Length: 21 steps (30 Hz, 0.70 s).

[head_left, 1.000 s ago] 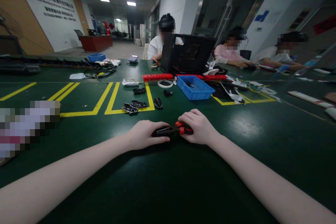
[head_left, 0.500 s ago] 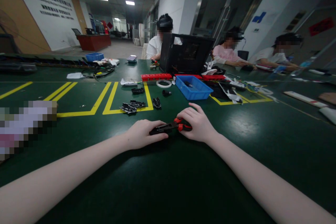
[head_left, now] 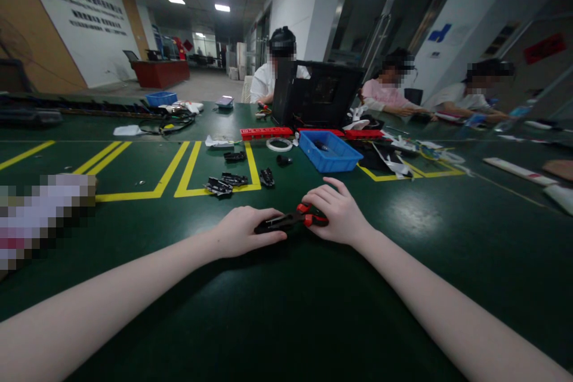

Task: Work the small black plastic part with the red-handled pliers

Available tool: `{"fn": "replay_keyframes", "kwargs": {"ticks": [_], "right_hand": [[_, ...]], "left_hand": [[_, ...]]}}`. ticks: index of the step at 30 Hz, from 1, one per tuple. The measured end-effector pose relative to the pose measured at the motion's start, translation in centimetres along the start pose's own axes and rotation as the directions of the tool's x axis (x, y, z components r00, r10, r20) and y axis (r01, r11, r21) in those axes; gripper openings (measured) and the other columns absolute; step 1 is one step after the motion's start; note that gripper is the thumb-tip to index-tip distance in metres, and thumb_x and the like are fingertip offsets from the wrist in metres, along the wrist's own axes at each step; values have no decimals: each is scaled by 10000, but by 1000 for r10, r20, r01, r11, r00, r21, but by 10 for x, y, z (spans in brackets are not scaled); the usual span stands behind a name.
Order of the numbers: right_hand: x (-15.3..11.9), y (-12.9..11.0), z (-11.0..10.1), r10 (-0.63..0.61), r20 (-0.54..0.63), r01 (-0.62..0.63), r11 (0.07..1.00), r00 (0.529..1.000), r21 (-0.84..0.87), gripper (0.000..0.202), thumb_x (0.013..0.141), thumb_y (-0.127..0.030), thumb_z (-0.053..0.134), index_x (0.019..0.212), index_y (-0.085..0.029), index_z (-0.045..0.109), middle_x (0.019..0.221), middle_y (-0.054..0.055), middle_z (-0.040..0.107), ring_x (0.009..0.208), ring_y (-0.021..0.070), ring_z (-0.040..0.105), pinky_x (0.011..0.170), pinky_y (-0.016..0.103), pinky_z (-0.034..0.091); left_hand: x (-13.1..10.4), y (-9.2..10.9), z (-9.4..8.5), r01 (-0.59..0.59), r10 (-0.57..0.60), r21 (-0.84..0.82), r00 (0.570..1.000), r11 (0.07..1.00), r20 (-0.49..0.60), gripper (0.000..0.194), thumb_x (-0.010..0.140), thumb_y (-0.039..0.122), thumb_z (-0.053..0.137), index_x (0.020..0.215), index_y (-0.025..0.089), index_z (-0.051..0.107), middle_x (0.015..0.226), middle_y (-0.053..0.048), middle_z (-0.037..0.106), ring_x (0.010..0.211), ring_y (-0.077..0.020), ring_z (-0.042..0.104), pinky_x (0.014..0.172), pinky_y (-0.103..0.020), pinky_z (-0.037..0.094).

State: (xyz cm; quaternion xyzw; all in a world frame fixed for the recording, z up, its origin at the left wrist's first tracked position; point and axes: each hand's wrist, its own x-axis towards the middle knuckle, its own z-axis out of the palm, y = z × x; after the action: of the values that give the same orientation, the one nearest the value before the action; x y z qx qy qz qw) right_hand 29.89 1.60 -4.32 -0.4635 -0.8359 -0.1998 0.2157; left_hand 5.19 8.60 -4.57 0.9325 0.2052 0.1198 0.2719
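Between thumb and fingers, my left hand point(head_left: 242, 230) holds a black part point(head_left: 270, 224) low over the green table. My right hand point(head_left: 336, 213) is wrapped round the red-and-black handles of pliers point(head_left: 308, 215), its index finger raised. The jaws of the pliers point left and meet the black part; their exact contact is too dark to make out. Beyond my hands, several similar black parts point(head_left: 234, 179) lie in and beside a yellow-taped outline. A small black cylindrical piece point(head_left: 283, 160) lies near a white ring point(head_left: 279, 144).
A blue bin point(head_left: 331, 160) stands behind my right hand, before red strips point(head_left: 267, 132) and a large black case point(head_left: 324, 95). Cables and scraps lie at the right. Three people sit across the table point(head_left: 286, 322). A blurred, pixelated object point(head_left: 45, 209) is at the left.
The handles of the pliers look slightly closer together, and my right hand has shifted very slightly. My left hand keeps its hold on the black part.
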Motion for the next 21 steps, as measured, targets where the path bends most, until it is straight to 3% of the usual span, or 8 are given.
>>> {"fn": "replay_keyframes", "kwargs": {"ticks": [8,16,21], "right_hand": [[-1,0,2,-6,20,5,1000,1000,1,195,744,-269,583,921,-189,598,860,55,667,841,211,602,969,427,377],[-1,0,2,22,28,-23,998,999,50,247,749,-277,603,988,-215,615,935,54,683,896,225,611,999,457,357],[-2,-1,3,17,41,-20,998,999,58,276,751,-277,605,1015,-195,616,976,84,678,903,235,612,864,412,392]], "left_hand": [[0,-1,-1,-6,6,-28,1000,1000,1,440,920,474,546,1295,244,565,1042,-26,712,839,-197,659,672,-256,418],[1,1,-2,17,-17,-20,1000,1000,13,436,908,497,552,1253,234,590,943,-19,716,772,-186,653,631,-252,405],[1,0,-2,6,-6,-40,1000,999,16,433,907,489,561,1262,241,580,985,-17,718,807,-188,663,661,-254,422]]}}
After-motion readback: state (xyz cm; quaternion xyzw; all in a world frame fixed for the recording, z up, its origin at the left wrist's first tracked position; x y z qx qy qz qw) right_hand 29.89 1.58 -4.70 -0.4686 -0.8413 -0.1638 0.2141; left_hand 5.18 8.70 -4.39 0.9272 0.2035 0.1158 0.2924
